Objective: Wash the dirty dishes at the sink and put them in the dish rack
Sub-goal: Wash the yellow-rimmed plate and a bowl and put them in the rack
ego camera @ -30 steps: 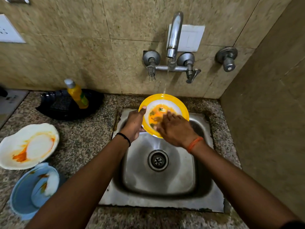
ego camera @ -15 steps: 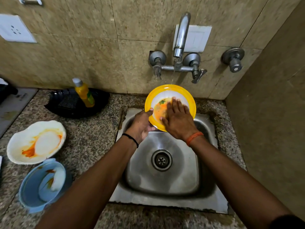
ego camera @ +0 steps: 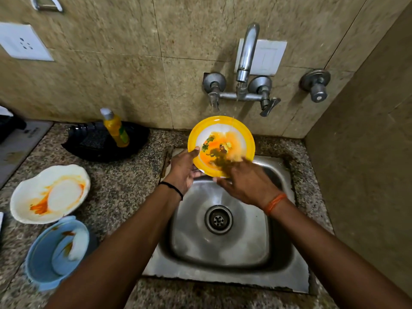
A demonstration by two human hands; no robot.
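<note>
A yellow-rimmed plate (ego camera: 223, 132) smeared with orange sauce is tilted up over the back of the steel sink (ego camera: 278, 277), under the tap (ego camera: 246, 54), which runs a thin stream. My left hand (ego camera: 184, 169) grips the plate's left rim. My right hand (ego camera: 247, 181) lies flat against the plate's lower face, fingers spread and blurred. A dirty white plate (ego camera: 50, 192) and a dirty blue bowl (ego camera: 44, 264) sit on the counter at the left. A black dish rack (ego camera: 93, 141) stands at the back left.
A yellow soap bottle (ego camera: 116, 128) stands in the black rack. The granite counter (ego camera: 124, 186) surrounds the sink. A side wall closes the right. A second valve (ego camera: 315, 85) and a wall socket (ego camera: 22, 42) are on the back wall.
My right hand slid down from the plate's middle to its lower edge, uncovering the printed centre. The plate stays under the tap in my left hand. The view moved closer.
</note>
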